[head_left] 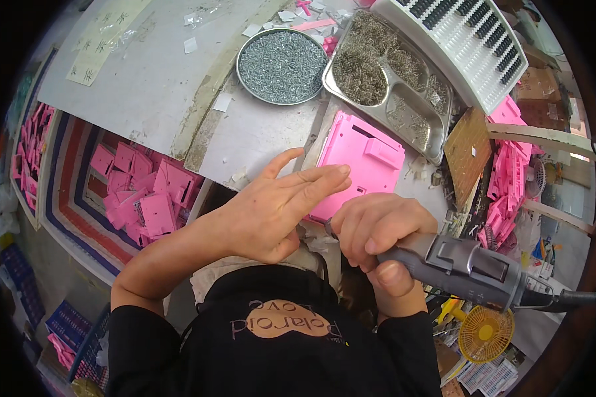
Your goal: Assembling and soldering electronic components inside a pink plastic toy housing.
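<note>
A pink plastic housing (361, 155) lies on the bench in front of me, with a raised block and a dark slot on its upper face. Over its left edge reaches my left hand (271, 202), open with fingers stretched out and fingertips over the pink surface; whether they touch it I cannot tell. My right hand (384, 231) is wrapped round a dark grey electric screwdriver (470, 268) held almost level. Its cord runs off to the right and its tip points left, close to the housing's near edge.
Beyond the housing stand a round metal dish (281, 66) of small screws and a compartmented steel tray (420, 135) of small springs. A white rack (463, 53) with black parts is at the far right. Pink housings (155, 192) fill a striped bin at left. A yellow fan (485, 333) sits lower right.
</note>
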### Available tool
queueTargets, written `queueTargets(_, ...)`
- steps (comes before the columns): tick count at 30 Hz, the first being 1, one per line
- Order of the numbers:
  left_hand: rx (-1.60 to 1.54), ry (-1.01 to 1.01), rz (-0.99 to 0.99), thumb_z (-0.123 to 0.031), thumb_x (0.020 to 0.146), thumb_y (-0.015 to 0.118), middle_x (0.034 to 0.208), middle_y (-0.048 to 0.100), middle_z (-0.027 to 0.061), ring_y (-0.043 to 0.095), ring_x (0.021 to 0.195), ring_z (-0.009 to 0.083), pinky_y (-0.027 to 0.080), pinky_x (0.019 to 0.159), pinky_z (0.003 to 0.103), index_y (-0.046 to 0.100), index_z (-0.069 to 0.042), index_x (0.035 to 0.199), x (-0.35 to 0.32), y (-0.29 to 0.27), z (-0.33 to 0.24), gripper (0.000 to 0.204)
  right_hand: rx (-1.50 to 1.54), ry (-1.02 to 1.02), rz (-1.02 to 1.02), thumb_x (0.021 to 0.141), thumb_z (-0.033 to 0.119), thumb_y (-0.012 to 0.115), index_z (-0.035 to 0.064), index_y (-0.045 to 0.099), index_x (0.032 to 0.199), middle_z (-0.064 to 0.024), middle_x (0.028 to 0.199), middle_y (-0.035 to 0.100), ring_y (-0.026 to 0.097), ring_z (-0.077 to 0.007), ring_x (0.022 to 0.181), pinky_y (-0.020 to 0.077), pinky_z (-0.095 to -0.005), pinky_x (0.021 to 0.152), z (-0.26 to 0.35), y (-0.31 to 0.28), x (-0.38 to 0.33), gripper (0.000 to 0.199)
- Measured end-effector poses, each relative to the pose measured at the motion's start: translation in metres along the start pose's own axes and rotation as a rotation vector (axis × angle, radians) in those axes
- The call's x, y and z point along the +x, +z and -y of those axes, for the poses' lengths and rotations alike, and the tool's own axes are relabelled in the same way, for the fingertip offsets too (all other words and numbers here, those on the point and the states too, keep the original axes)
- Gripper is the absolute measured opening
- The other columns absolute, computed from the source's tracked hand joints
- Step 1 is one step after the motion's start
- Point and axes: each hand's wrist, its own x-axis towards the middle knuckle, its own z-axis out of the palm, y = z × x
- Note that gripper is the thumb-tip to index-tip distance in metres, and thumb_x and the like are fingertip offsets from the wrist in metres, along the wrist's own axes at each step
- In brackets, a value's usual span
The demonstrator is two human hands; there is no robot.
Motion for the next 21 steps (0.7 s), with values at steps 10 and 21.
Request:
queueTargets(10, 0.042, 0.038, -0.111, 0.003, 0.057, 0.064, 0.137, 0.061, 0.0161, 0.056, 0.134, 0.033, 0.03, 0.117, 0.058, 0.049, 0.0, 0.146, -0.008, 0.009, 0.005, 0.09, 0.046, -0.006, 0.089, 0.09, 0.019, 0.076, 0.0052, 0.059, 0.095, -0.005, 0.066, 0.059, 0.061, -0.0221, 0.059, 0.0535, -0.0373, 0.066, -0.008, -0.005, -0.003, 0.023)
queueTargets(21, 0.158, 0.094, -0.297, -0.021, 0.065, 0.088, 0.116, 0.065, 0.0055, 0.058, 0.107, 0.0283, 0.038, 0.092, 0.046, 0.072, -0.011, 0.1, -0.016, 0.021, 0.012, 0.04, 0.044, 0.018, 0.047, 0.092, 0.033, 0.078, 0.009, 0.058, 0.096, -0.0024, 0.061, 0.058, 0.059, -0.0213, 0.053, 0.0539, -0.0399, 0.067, 0.015, -0.003, 0.0, 0.031)
